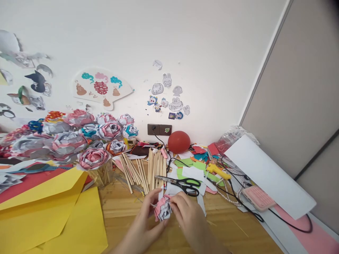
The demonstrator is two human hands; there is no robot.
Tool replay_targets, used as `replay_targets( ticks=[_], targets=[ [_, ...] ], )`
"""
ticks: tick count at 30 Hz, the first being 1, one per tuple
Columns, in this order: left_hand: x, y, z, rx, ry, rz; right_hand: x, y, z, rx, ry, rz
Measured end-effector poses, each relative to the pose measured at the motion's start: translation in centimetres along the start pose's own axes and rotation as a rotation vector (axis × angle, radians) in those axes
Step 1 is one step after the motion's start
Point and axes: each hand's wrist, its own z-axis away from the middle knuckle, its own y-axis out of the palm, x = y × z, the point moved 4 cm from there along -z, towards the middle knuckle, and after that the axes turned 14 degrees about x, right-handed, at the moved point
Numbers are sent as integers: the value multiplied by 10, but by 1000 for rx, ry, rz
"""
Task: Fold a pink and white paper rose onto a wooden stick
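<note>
A small paper flower (163, 209) in pink and pale grey is held between my two hands above the wooden table. My left hand (148, 220) wraps round its left side, with thumb below and fingers above. At its right edge, the fingers of my right hand (188, 215) pinch a petal. A thin stick or wire pokes out to the left, near my left fingers. Just beyond my hands lie black-handled scissors (185, 183). Several wooden sticks (156, 169) lie in a pile behind the flower.
Finished paper flowers (94, 157) crowd the left back, near yellow paper sheets (53, 218). At right are a yellow glue gun (218, 171) with its cable, paper scraps (193, 173), a pink keypad-like device (259, 197) and a white sheet (270, 176). A red balloon (179, 141) rests against the wall.
</note>
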Motion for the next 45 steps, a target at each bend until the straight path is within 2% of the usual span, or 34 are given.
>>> replay_targets(
  ticks=[4, 7, 10, 12, 17, 23, 29, 31, 37, 41, 45],
  targets=[
    [-1, -2, -3, -25, -42, 54, -3, -10, -1, -21, 6, -172],
    [-3, -2, -3, -14, -35, 42, -2, -16, 1, -34, -92, -164],
    [-3, 0, -3, 14, -7, 12, 1, -13, 2, 78, -193, -122],
    [-3, 1, -4, 40, 12, -14, 1, -11, 2, 152, -204, -130],
    [-7, 3, -5, 109, 20, -71, 1, -8, 1, 197, -202, -167],
    [-10, 3, -4, 133, 17, -105, 2, -8, 0, 200, -210, -84],
    [-8, 3, -3, 161, 7, -127, 7, -8, 1, 145, -321, 172],
    [-10, 4, -3, 165, 22, -138, 7, -8, 3, 119, -360, 196],
    [-16, 6, -1, 165, 39, -187, 3, -14, 7, 104, -332, -92],
    [-16, 5, -1, 174, 32, -205, 3, -10, 7, 156, -331, -128],
    [-17, 3, -1, 171, 6, -221, -1, -9, 6, 130, -316, -158]
  ],
)
